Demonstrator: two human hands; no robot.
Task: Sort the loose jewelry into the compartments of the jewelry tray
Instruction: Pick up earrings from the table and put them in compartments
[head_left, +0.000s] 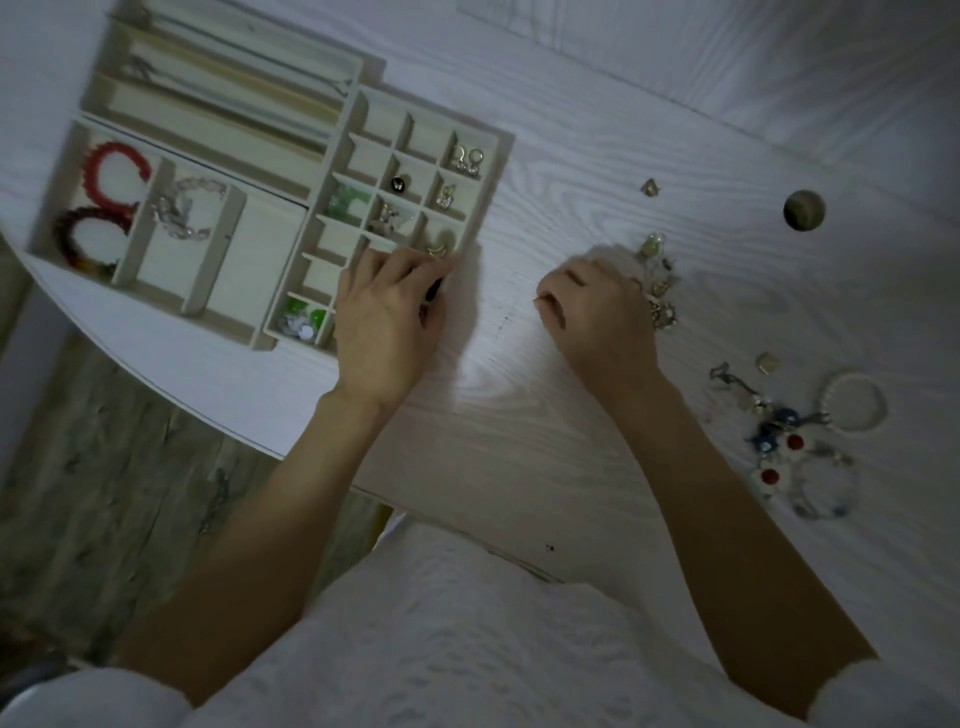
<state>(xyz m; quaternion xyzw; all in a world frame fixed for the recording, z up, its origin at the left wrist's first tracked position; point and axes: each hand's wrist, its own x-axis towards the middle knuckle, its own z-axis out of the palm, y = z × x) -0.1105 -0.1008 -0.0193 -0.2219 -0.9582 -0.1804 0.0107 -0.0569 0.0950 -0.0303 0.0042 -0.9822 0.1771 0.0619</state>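
The left hand (387, 317) sits at the lower right corner of the jewelry tray (496, 156), its fingers (410, 265) curled over the rim beside a gold crescent piece (439, 244), something dark beneath them that I cannot identify. Right of centre, the right hand (597, 317) rests on the counter (519, 415), its bent fingers (563, 283) in a loose jewelry cluster (657, 280); whether they pinch a piece, I cannot tell.

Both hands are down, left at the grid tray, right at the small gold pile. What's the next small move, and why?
Probably lift the right hand with one piece from the small pile of gold-coloured jewelry and carry it to the cream grid tray. Its fingers are curled at the pile, though a secure pinch isn't visible. The left hand rests on the tray's near corner, seemingly steadying it, and several compartments look empty.
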